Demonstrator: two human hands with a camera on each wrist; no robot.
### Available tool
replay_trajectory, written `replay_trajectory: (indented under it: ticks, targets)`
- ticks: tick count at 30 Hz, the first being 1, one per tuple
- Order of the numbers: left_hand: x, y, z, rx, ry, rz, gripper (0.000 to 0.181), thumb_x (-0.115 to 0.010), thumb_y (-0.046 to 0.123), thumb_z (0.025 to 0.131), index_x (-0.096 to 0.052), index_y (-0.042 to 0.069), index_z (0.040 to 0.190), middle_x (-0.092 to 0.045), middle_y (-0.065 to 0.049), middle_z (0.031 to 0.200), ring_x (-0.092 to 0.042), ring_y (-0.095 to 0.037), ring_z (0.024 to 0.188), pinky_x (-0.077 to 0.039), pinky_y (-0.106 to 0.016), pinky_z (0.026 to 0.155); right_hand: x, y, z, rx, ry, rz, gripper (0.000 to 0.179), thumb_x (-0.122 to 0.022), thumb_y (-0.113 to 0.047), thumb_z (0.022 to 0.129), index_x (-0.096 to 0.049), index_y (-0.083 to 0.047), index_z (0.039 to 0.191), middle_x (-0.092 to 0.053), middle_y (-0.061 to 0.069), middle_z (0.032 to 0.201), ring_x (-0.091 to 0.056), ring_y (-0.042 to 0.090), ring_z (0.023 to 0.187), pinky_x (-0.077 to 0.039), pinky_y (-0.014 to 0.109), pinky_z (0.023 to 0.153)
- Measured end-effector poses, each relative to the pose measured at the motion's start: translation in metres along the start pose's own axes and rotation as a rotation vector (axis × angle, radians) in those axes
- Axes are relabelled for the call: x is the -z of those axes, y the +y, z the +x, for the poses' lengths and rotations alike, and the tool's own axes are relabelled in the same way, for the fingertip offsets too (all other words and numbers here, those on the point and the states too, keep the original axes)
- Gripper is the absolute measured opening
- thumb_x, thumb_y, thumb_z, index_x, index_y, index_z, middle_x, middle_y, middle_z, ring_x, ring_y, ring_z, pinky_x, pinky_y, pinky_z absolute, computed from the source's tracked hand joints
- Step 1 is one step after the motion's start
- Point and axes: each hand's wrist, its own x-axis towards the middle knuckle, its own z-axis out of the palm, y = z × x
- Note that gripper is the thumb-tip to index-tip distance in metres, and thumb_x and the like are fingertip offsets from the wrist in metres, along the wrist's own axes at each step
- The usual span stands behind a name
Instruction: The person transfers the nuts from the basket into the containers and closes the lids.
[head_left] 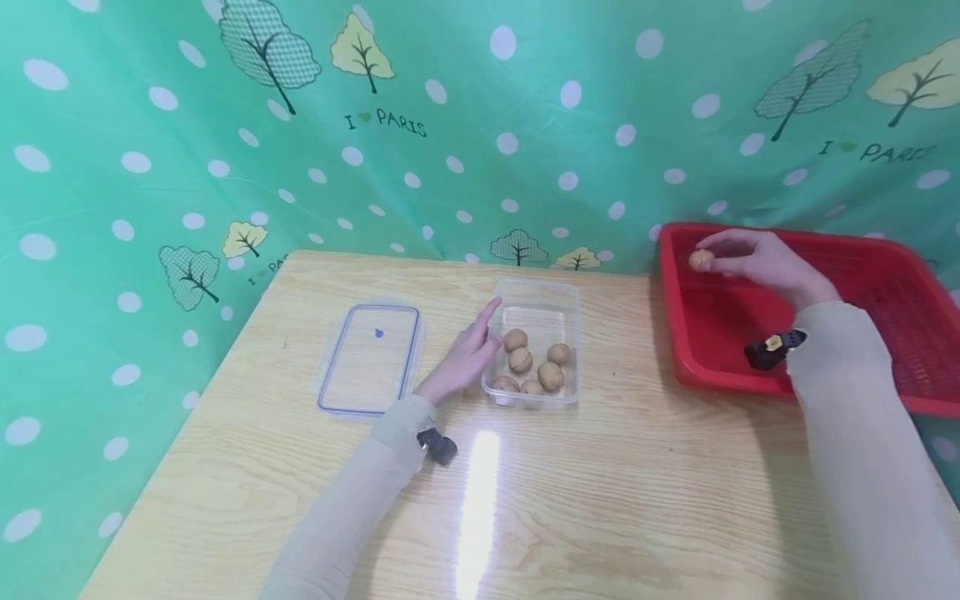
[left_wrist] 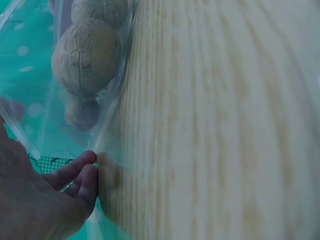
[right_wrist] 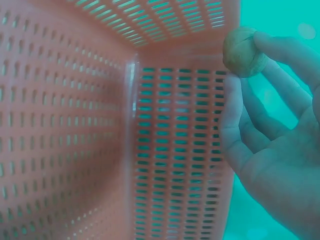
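Between the thumb and fingertips of my right hand (head_left: 757,260) a walnut (head_left: 701,260) is pinched, above the left end of the red basket (head_left: 678,333). The right wrist view shows that same walnut (right_wrist: 244,52) near the basket's slotted wall (right_wrist: 175,125). My left hand (head_left: 468,354) rests against the left side of a clear plastic container (head_left: 536,287), fingers extended. Several walnuts (head_left: 551,377) lie in the container, mostly toward its near end. In the left wrist view, the fingertips (left_wrist: 89,175) touch the container's lower edge beside the walnuts (left_wrist: 86,57).
A clear lid (head_left: 369,358) with a blue seal lies flat on the wooden table (head_left: 570,500), left of the container. Behind the table hangs a green dotted cloth (head_left: 465,108). The basket stands at the table's right side with raised walls.
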Motion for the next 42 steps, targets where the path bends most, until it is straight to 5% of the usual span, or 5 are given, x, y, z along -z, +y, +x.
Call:
replay_trajectory:
  ticks: [6,15,19,22,42]
  targets:
    - [0.0,0.001,-0.001,0.012,-0.011,-0.012,0.063,-0.042,0.015,0.1,-0.014,0.015,0.156,-0.045,-0.015,0.082,-0.051,-0.033,0.084,-0.04,-0.053,0.096,0.003,-0.013,-0.007,0.002,0.014,-0.03,0.064,-0.071,-0.036,0.087,-0.046,-0.016,0.142,-0.045,0.007,0.132,-0.042,0.021,0.113,-0.049,0.03,0.078]
    - [0.001,0.001,-0.002,0.023,-0.001,-0.009,0.064,-0.043,0.017,0.1,-0.013,0.017,0.156,-0.033,-0.025,0.148,-0.041,-0.042,0.127,-0.03,-0.058,0.104,0.002,-0.04,-0.014,0.075,0.034,0.015,0.055,-0.069,-0.035,0.089,-0.051,-0.021,0.139,-0.047,0.002,0.131,-0.041,0.02,0.115,-0.048,0.022,0.075]
    - [0.002,0.002,-0.003,0.023,0.0,-0.009,0.063,-0.043,0.017,0.1,-0.014,0.016,0.156,-0.055,-0.022,0.107,-0.054,-0.035,0.094,-0.046,-0.051,0.085,-0.001,-0.057,-0.019,0.122,0.038,0.036,0.052,-0.07,-0.033,0.088,-0.055,-0.02,0.136,-0.051,0.001,0.127,-0.046,0.018,0.112,-0.049,0.021,0.075]
    - [0.002,0.003,-0.003,0.024,0.001,-0.012,0.063,-0.044,0.015,0.1,-0.015,0.015,0.156,-0.043,-0.009,0.075,-0.043,-0.025,0.069,-0.043,-0.042,0.064,-0.004,-0.071,-0.023,0.153,0.041,0.041,0.051,-0.071,-0.032,0.088,-0.056,-0.019,0.135,-0.055,0.0,0.125,-0.049,0.017,0.111,-0.048,0.019,0.077]
    - [0.001,0.004,-0.001,-0.014,0.018,0.002,0.063,-0.045,0.011,0.099,-0.017,0.013,0.155,-0.038,-0.003,0.071,-0.037,-0.019,0.064,-0.04,-0.036,0.061,-0.043,-0.108,-0.031,0.295,0.022,0.078,0.041,-0.071,-0.021,0.089,-0.061,-0.013,0.128,-0.058,0.002,0.12,-0.052,0.021,0.105,-0.049,0.02,0.078]
